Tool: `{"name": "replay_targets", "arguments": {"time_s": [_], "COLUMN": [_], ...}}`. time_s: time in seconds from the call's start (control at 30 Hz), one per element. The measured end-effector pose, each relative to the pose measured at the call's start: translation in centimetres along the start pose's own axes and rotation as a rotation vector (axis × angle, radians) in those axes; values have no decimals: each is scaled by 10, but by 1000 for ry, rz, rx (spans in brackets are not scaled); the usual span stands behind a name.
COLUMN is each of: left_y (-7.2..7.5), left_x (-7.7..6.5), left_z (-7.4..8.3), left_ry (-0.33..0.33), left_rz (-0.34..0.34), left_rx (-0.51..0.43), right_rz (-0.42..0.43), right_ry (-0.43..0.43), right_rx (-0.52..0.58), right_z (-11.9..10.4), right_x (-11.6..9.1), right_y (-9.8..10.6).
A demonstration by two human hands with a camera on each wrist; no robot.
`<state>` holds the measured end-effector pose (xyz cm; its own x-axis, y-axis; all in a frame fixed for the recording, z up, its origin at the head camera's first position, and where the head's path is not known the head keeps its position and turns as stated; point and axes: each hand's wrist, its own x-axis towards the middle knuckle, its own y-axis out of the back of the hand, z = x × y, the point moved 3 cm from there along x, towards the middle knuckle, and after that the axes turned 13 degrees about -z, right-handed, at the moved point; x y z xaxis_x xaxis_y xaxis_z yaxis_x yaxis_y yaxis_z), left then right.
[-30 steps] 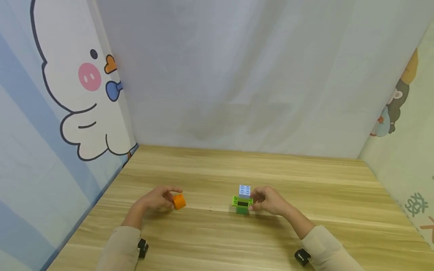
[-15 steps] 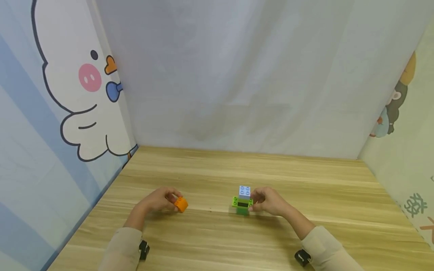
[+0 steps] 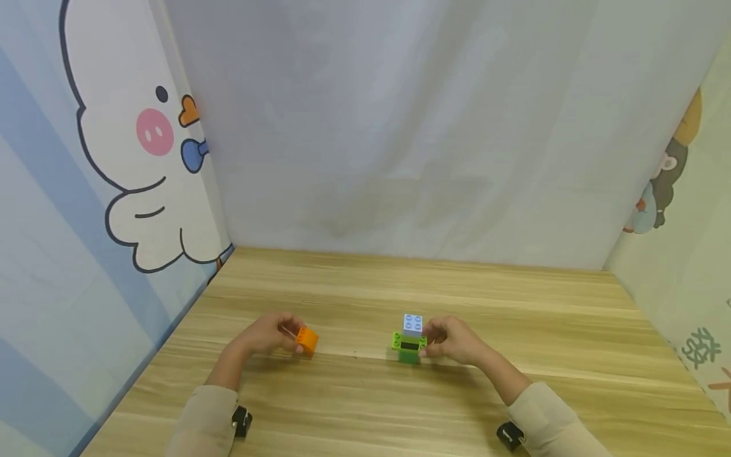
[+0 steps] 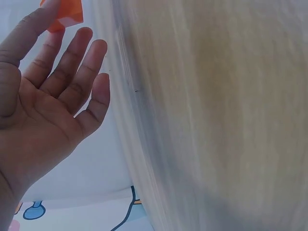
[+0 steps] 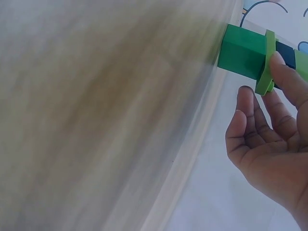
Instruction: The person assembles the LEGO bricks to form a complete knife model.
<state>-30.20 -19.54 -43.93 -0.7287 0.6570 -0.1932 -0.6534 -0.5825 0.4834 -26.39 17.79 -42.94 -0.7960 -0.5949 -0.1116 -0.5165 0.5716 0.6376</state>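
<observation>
My left hand (image 3: 267, 334) pinches an orange toy building brick (image 3: 308, 341) between thumb and fingertips, left of the middle of the table. In the left wrist view the brick (image 4: 72, 13) shows at the top, partly behind the thumb; the other fingers are loosely bent. My right hand (image 3: 457, 341) pinches the right side of a small brick stack. Its top is a pale blue brick (image 3: 412, 322) with studs. Below sit a wider lime-green plate (image 3: 396, 341) with a dark piece above it and a dark green brick (image 5: 243, 52) at the bottom.
Both hands are over a wood-grain table (image 3: 354, 406). A pale curtain (image 3: 365, 127) rises behind its far edge. Printed cartoon cloth hangs at the left (image 3: 114, 178) and right. Black straps or devices (image 3: 510, 435) sit near both sleeve cuffs.
The orange brick has turned in my left hand and shifted slightly right, with the thumb now at its near side. My right hand and the stack stay almost still.
</observation>
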Motion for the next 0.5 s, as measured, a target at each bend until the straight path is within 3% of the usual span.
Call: {"name": "replay_targets", "arguments": {"time_s": [0.33, 0.5], "left_y": [-9, -13], "left_x": [3, 7], "left_z": [8, 11], "left_ry": [-31, -37], "left_rz": [45, 74], "left_rx": [-4, -1], "right_rz": [15, 11], "right_ry": [55, -3], "right_rx": [-21, -11], "right_z": [-4, -3], "right_x": [-2, 0], "right_y": [1, 0]}}
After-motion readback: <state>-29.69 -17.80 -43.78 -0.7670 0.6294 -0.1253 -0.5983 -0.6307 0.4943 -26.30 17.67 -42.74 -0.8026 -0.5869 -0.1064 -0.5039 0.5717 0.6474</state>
